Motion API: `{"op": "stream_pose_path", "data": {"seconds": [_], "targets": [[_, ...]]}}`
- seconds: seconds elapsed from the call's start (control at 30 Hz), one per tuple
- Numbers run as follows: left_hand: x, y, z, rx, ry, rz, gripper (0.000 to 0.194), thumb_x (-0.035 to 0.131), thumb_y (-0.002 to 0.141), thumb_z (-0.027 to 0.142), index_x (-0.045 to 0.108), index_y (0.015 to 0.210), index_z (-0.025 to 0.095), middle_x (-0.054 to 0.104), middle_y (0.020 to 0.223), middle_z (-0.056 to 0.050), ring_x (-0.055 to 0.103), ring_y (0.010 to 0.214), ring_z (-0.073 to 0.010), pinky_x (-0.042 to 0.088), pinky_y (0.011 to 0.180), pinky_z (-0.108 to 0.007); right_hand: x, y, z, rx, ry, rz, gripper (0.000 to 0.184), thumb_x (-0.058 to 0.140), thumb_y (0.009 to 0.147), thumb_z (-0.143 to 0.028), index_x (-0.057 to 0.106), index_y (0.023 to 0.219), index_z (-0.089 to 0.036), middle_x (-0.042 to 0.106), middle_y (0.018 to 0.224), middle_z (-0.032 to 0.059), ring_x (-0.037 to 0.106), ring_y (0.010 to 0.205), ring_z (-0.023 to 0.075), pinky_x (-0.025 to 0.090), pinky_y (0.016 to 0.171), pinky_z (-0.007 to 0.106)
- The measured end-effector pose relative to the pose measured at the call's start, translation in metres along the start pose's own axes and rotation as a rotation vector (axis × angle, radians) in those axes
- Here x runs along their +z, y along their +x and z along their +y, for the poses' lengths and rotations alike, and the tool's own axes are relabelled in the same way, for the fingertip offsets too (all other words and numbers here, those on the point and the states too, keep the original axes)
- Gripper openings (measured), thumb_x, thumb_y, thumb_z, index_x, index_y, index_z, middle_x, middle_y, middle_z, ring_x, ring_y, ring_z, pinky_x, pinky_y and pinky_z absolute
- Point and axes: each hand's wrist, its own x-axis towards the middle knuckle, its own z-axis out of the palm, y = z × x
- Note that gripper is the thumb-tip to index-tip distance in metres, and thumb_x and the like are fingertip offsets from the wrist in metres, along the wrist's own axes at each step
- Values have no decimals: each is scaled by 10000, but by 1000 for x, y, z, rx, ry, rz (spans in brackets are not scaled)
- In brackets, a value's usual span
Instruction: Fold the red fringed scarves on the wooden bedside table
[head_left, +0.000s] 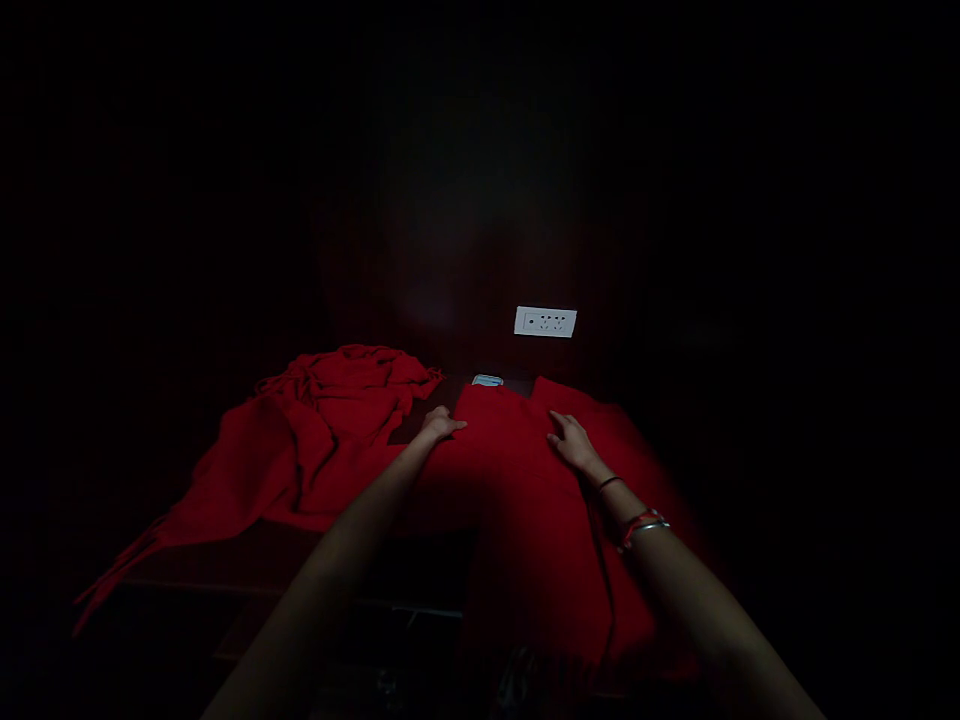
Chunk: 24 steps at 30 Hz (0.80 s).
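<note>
A red fringed shawl [517, 480] lies spread over a dark surface, with a long flat strip in the middle running towards me. Its left part is a crumpled heap [352, 385], and loose fringe [124, 565] hangs at the near left. My left hand [444, 424] is closed at the left edge of the flat strip, thumb on top of the cloth. On the strip's right side rests my right hand [574, 442], its fingers apart and touching the fabric. A fold line runs towards me just below that hand. Deep shadow hides the near end of the cloth.
A white socket panel [545, 321] is on the dark wall behind the cloth. Just beyond the strip's far edge lies a small pale flat object [487, 380], too small to name. The near edge [195, 586] of the dark surface shows faintly. Darkness hides the surroundings.
</note>
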Motion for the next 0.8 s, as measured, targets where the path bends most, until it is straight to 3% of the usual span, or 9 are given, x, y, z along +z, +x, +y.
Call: {"op": "stream_pose_path", "data": {"seconds": [0.07, 0.13, 0.2, 0.27, 0.4, 0.47, 0.57, 0.7, 0.8], "targets": [[-1, 1, 8, 41, 3, 22, 141, 660, 545, 187, 563, 644, 154, 629, 717, -42, 587, 751, -198, 426, 632, -239, -2, 1, -1, 45, 25, 3, 497, 446, 691, -143, 440, 1183, -75, 505, 1101, 144, 472, 1017, 200, 366, 897, 333], [-4, 1, 18, 111, -10, 66, 112, 578, 649, 192, 578, 758, 165, 630, 808, -25, 579, 795, -166, 425, 680, -221, -5, 3, -5, -57, 65, 83, 494, 410, 717, -140, 410, 1210, -112, 468, 1164, 119, 435, 1066, 181, 343, 921, 322], [-8, 1, 29, 178, -22, 123, 203, 472, 745, 201, 546, 934, 192, 608, 935, -5, 555, 873, -132, 411, 746, -201, -8, 7, -8, -165, 82, 188, 490, 353, 757, -145, 359, 1246, -140, 406, 1233, 100, 376, 1125, 162, 317, 944, 313], [-9, 0, 37, 201, -12, 157, 282, 407, 790, 204, 484, 1062, 205, 574, 1025, -13, 527, 940, -130, 394, 800, -217, -8, 11, -11, -136, 47, 226, 483, 329, 777, -152, 334, 1260, -126, 378, 1253, 113, 350, 1146, 170, 309, 950, 315], [0, -17, 36, 64, 152, 138, 510, 525, 724, 298, 394, 1194, 151, 461, 1169, -149, 431, 1070, -274, 363, 851, -383, -3, 12, -19, 102, -139, 46, 414, 368, 767, -136, 442, 1165, -49, 342, 1252, 200, 392, 1103, 247, 346, 899, 347], [10, -36, 26, 43, 350, 137, 642, 537, 708, 372, 298, 1267, 166, 341, 1269, -176, 345, 1137, -314, 339, 861, -437, -1, 2, -28, 124, -239, 21, 386, 357, 785, -151, 465, 1142, -53, 280, 1291, 213, 373, 1111, 275, 343, 886, 369], [19, -69, 3, 242, 590, 148, 603, 423, 773, 440, 245, 1298, 205, 229, 1345, -140, 235, 1211, -288, 300, 902, -434, 1, -26, -45, -4, -317, 36, 410, 341, 820, -242, 416, 1200, -109, 226, 1338, 169, 291, 1168, 274, 296, 919, 385], [15, -96, -28, 443, 718, 79, 513, 296, 822, 473, 355, 1252, 201, 261, 1347, -97, 217, 1232, -233, 247, 960, -373, 10, -68, -55, -214, -309, -221, 482, 289, 833, -426, 335, 1269, -225, 282, 1342, 85, 233, 1215, 244, 227, 954, 425], [5, -101, -36, 480, 763, -1, 506, 265, 830, 476, 350, 1254, 215, 283, 1343, -68, 218, 1236, -216, 217, 979, -372, 16, -82, -54, -209, -322, -327, 495, 209, 841, -471, 293, 1287, -275, 266, 1356, 57, 208, 1231, 249, 189, 957, 458]]}}
